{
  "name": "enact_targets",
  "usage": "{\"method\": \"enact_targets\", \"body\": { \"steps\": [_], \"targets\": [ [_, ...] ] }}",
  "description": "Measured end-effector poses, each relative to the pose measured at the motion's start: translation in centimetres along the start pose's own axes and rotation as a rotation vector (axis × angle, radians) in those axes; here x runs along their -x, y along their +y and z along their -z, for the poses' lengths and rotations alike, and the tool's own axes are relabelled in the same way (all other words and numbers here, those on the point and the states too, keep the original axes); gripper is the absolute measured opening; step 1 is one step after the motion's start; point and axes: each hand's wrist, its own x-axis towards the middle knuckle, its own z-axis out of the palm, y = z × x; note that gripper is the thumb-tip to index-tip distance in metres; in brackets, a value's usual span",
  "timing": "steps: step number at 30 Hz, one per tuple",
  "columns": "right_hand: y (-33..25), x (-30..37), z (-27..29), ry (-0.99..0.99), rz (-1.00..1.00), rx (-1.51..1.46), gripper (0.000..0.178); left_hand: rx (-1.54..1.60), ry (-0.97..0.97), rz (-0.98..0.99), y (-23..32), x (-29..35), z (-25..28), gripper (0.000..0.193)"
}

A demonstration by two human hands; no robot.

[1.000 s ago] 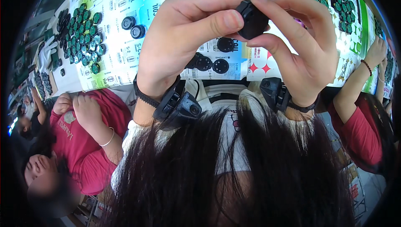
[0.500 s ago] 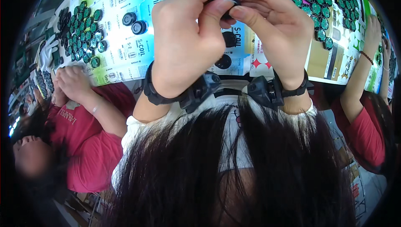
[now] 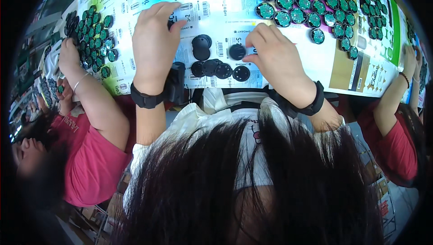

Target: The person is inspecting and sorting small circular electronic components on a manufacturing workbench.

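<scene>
My left hand (image 3: 155, 37) is over the printed sheets, thumb and fingers apart. A dark part (image 3: 170, 23) shows partly between its thumb and forefinger; the rest is hidden by the hand. My right hand (image 3: 277, 53) is open, with thumb and forefinger spread beside a black disc (image 3: 237, 52); I cannot tell whether they touch it. To the left lie overlapping black discs (image 3: 201, 48). Nearer me stretches a row of flat black discs (image 3: 223, 71), some with small holes, ending in another disc (image 3: 241, 73).
Many round black-rimmed parts with green faces (image 3: 285, 2) cover the far right. Another cluster (image 3: 97, 37) lies at the left. Printed sheets (image 3: 225, 15) line the tabletop. Co-workers in red sit on both sides; a left co-worker's hand (image 3: 68, 55) is beside the left cluster.
My hands have parted and come down from the black round part they held together. The left moved left, the right toward the disc. The left co-worker's arm now reaches over the table.
</scene>
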Motion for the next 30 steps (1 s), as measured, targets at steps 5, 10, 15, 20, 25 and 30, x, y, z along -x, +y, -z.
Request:
{"method": "enact_targets", "body": {
  "steps": [5,10,15,20,25,30],
  "targets": [
    [0.0,-0.1,-0.1,0.01,-0.012,-0.071,0.035,0.135,0.079,-0.202,4.8,-3.3,-1.9,0.022],
    [-0.7,-0.2,0.3,0.08,-0.042,-0.056,0.037,0.114,0.065,-0.325,8.0,-4.9,-4.1,0.019],
    [0.1,0.1,0.5,0.08,-0.057,-0.051,0.036,0.205,-0.087,-0.293,8.2,-5.1,-6.6,0.022],
    [0.2,-0.6,0.7,0.054,-0.041,-0.046,0.031,0.567,-0.117,0.01,6.3,-5.3,-1.8,0.017],
    [-1.5,-1.7,-0.3,0.03,0.019,-0.027,0.029,0.785,-0.162,0.418,2.6,-3.3,1.4,0.015],
    [-2.2,-2.6,-1.6,0.005,0.077,0.028,0.029,1.205,-0.137,0.371,0.7,-0.8,1.4,0.029]
  ]
}}
